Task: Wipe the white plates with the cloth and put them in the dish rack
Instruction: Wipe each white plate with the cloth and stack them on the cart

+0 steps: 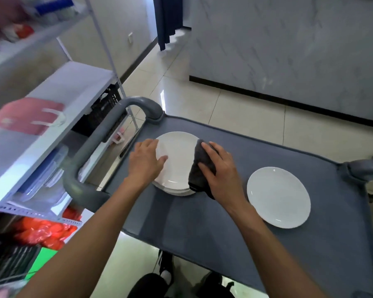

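Observation:
A stack of white plates [178, 160] sits on the grey cart top [202, 222]. My left hand [145, 161] holds the left rim of the top plate, thumb lying on its face. My right hand [220, 168] presses a dark grey cloth [199, 166] flat against the right side of that plate. A single white plate [278, 196] lies apart on the cart to the right. No dish rack is recognisable in view.
The cart has grey tubular handles at the left [99, 147] and at the right [366, 168]. A white metal shelf unit [58, 117] with pink and red items stands close on the left. Tiled floor and a marble-look wall [289, 44] lie beyond.

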{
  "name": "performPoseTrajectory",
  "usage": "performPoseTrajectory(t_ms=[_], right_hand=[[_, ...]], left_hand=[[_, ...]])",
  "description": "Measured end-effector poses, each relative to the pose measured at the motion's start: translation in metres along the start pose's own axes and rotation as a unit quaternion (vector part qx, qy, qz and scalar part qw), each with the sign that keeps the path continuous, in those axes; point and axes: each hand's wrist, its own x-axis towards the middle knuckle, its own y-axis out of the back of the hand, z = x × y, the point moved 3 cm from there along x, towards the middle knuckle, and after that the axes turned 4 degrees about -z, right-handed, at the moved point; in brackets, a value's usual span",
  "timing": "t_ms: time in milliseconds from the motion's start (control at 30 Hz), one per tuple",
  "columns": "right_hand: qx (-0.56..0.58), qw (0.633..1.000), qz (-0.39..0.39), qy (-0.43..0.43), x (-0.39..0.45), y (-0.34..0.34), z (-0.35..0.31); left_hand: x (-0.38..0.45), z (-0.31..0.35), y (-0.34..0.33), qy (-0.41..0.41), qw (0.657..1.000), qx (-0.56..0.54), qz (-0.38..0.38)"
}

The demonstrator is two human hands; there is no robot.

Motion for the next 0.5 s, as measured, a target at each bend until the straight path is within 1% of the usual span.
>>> performPoseTrajectory(t_ms=[167,333,500], right_hand=[[0.013,1.0,-0.016,-0.02,0.013,-0.019,-0.007],[0.013,0.999,-0.012,-0.029,0.025,-0.031,-0.01],[0.005,0.999,0.0,-0.033,0.029,-0.036,-0.01]], left_hand=[[0.021,-0.018,0.0,0.019,0.999,-0.017,-0.034],[0.033,-0.021,-0.005,0.014,0.998,-0.044,-0.041],[0.036,-0.022,-0.008,0.009,0.998,-0.064,-0.024]])
